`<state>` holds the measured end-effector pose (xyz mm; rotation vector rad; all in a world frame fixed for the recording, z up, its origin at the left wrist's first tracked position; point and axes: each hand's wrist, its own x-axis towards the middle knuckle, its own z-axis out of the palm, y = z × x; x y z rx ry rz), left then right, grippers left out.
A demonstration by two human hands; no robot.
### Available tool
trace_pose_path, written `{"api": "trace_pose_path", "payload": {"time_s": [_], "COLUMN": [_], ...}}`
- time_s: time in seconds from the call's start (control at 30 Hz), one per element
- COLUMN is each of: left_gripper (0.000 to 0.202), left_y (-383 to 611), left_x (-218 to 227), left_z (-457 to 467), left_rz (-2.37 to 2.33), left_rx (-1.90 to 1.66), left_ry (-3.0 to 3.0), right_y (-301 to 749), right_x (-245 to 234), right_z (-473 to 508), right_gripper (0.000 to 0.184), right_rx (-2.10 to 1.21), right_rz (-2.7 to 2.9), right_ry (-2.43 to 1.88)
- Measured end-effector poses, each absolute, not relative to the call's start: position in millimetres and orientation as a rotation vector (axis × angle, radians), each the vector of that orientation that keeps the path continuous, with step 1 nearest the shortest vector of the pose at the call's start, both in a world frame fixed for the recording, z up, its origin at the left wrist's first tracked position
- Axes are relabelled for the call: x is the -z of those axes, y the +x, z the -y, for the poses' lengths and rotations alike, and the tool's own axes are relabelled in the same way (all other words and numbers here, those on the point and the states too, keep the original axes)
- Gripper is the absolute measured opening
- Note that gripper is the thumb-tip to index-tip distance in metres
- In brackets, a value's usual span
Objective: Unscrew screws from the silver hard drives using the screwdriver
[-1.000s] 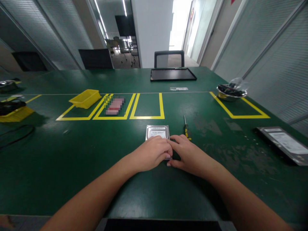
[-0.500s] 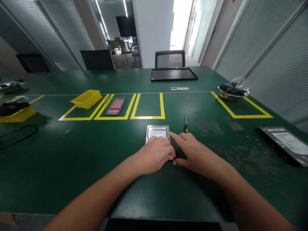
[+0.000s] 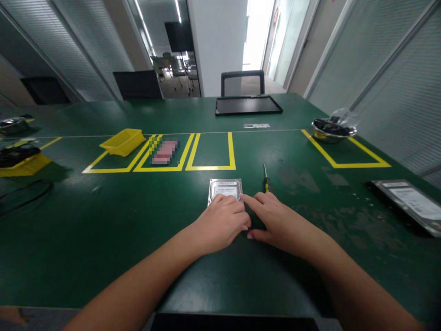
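A silver hard drive (image 3: 224, 185) with a white label lies flat on the green table in front of me. My left hand (image 3: 225, 223) covers its near part, the fingers bent over it and pressed together; what lies under them is hidden. To the right, my right hand (image 3: 270, 218) is open, index finger stretched to the drive's right edge and thumb held apart below. Just beyond that hand, a screwdriver (image 3: 266, 183) with a yellow and black handle points away from me, its handle partly behind the knuckles.
Another hard drive (image 3: 408, 202) lies at the right. A metal bowl (image 3: 334, 135) of dark parts stands behind it. Yellow tape (image 3: 211, 168) marks frames on the table, with a yellow tray (image 3: 124, 141) and a blurred pinkish item (image 3: 166, 152) leftward. A dark flat panel (image 3: 248, 105) lies at the back.
My right index fingertip has shifted slightly left and down along the drive's edge. The left hand stays on the drive almost unchanged.
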<state>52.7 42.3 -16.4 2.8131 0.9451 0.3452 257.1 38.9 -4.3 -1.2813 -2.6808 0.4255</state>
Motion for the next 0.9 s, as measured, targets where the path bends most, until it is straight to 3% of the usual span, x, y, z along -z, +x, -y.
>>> {"api": "trace_pose_path", "payload": {"time_s": [0.3, 0.9], "left_gripper": [0.016, 0.013], "left_y": [51.0, 55.0], "left_x": [13.8, 12.4], "left_z": [-40.6, -37.4], "left_rz": [-0.943, -0.980], "left_rx": [-0.366, -0.397], "left_ry": [2.745, 2.694], "right_y": [258.3, 256.7], "right_x": [7.5, 2.0], "right_z": [-39.6, -38.3], "right_gripper": [0.069, 0.052], "right_rx": [-0.388, -0.388], "right_rz": [2.682, 2.676], "right_ry": [-1.268, -1.261]}}
